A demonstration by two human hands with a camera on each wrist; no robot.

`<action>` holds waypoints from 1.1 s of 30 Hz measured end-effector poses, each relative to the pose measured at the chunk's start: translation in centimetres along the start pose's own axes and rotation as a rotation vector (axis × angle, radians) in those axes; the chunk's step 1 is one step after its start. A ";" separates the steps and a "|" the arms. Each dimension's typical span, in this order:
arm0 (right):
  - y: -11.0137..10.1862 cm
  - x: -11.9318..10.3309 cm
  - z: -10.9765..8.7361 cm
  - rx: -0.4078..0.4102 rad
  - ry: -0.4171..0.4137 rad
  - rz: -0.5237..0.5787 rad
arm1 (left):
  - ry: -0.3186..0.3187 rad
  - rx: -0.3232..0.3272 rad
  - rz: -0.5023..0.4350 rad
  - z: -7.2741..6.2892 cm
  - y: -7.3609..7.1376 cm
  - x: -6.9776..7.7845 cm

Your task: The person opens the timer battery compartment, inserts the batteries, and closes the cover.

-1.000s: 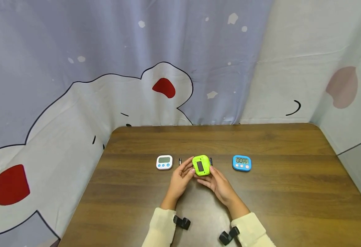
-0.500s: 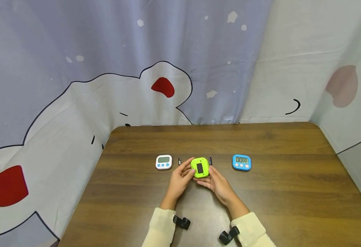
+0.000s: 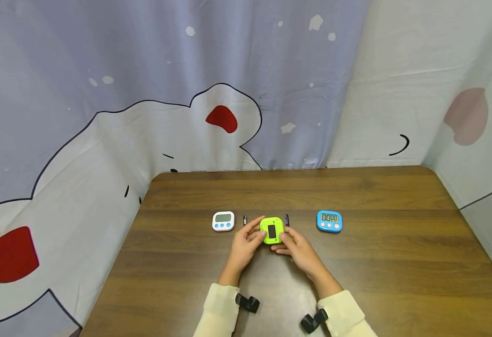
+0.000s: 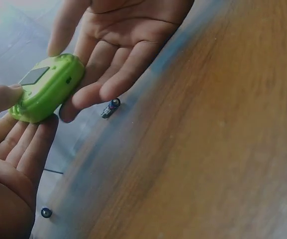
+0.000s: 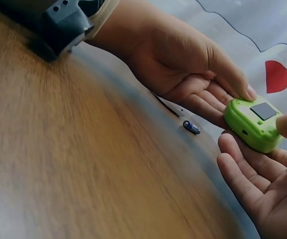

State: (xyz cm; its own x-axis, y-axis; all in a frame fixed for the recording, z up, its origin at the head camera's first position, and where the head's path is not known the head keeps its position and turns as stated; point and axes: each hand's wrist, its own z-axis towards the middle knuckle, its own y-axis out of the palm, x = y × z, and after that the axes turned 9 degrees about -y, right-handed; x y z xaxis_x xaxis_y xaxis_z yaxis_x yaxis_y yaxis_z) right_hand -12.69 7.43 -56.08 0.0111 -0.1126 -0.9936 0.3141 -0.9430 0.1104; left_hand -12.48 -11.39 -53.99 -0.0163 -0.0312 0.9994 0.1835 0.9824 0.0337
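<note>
Both hands hold a lime-green digital timer (image 3: 272, 230) at the middle of the table, a dark rectangle facing up on it. My left hand (image 3: 244, 243) grips its left side, thumb on top and fingers beneath. On the opposite edge, my right hand (image 3: 302, 252) pinches it with the thumb on the upper face, as the right wrist view shows for the timer (image 5: 252, 124). Just beyond the hands lie two small batteries, one at the left (image 3: 245, 220) and a second battery (image 3: 287, 220) at the right. The timer's underside is hidden.
A white timer (image 3: 223, 221) with blue buttons lies left of the hands. To the right is a blue timer (image 3: 329, 222) with zeros on its display. The wooden table (image 3: 380, 281) ends at a patterned curtain (image 3: 165, 56) behind.
The green timer has come slightly down toward the person. My right thumb has shifted left onto its lower right corner, while the left hand keeps its grip. More of the right battery shows.
</note>
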 end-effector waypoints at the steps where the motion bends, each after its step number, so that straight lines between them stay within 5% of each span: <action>1: 0.0 0.0 0.0 0.012 0.003 -0.024 | -0.004 0.004 -0.002 0.0 0.0 0.0; 10: -0.4 0.0 0.1 0.081 0.005 -0.204 | -0.047 -0.014 0.013 0.0 0.1 0.1; 33: -0.9 0.1 0.1 0.110 -0.028 -0.269 | -0.101 -0.076 0.030 -0.1 -0.1 0.0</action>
State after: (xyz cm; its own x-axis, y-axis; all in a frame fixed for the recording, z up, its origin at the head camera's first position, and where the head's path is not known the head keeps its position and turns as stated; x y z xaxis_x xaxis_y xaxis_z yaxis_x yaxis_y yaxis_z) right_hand -13.03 8.22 -56.30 -0.0855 0.1390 -0.9866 0.1976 -0.9682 -0.1535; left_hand -12.41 -11.52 -54.01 -0.1083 0.0208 0.9939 0.2591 0.9658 0.0080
